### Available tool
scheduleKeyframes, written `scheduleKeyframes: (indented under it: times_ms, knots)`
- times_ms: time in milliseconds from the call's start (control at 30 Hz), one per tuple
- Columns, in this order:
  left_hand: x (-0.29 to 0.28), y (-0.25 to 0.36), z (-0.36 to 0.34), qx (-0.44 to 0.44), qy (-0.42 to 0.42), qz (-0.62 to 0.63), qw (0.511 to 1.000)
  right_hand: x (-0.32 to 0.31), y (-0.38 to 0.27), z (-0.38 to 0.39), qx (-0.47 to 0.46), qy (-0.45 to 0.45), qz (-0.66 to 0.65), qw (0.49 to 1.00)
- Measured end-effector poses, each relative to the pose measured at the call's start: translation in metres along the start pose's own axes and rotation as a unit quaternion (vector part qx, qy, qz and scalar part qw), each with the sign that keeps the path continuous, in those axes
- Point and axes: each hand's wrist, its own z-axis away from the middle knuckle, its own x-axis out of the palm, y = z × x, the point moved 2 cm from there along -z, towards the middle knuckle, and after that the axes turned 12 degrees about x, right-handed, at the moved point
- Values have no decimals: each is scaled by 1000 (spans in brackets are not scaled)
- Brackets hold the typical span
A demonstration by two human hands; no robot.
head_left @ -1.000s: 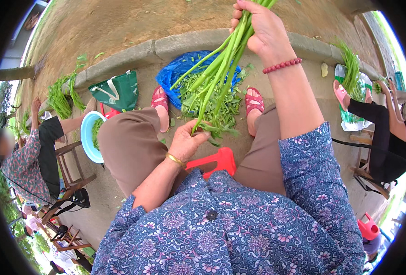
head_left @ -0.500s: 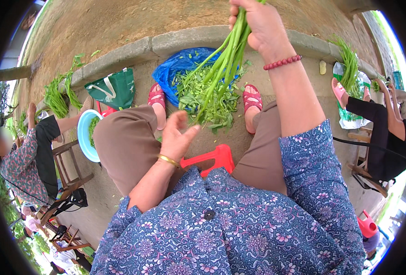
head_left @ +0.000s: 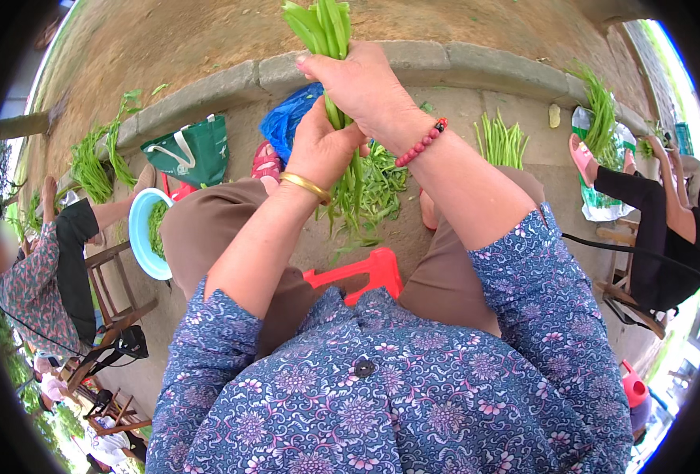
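Bunch of green stems, one, held over the leaf pile: your right hand wrapped around it, your left hand closed just below, fingertips too hidden to judge; best gripped snugly, unbruised.

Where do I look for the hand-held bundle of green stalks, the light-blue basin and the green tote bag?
Bundle of green stalks (head_left: 326, 31), head view: upper end.
Light-blue basin (head_left: 138, 231), head view: left rim.
Green tote bag (head_left: 206, 148), head view: side fabric.
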Motion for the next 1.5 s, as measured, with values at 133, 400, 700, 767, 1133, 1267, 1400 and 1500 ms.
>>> scheduleKeyframes:
  times_ms: [133,400,700,767,1133,1267,1400,1500]
  knots:
    - [-4,23,-8,-44,-54,8,998,-18,-8,-4,-1,-10,79,997]
    - [-3,25,-27,-45,-105,23,993,-29,3,-21,-1,-33,9,999]
    - [-27,42,-55,-72,-79,192,976,-52,-9,14,108,-81,-140,981]
    - [-36,41,-61,-94,-56,215,971,-57,-2,28,41,-85,27,995]
    - [-57,39,-82,-126,-47,353,926,-62,16,112,82,-109,29,990]
    - [-63,43,-83,-127,-48,382,914,-81,25,127,102,-89,-5,991]
    - [-64,43,-87,-129,-57,395,908,-83,31,145,127,-89,-45,987]
    - [-76,46,-91,-125,-76,420,896,-81,37,160,135,-76,-60,986]
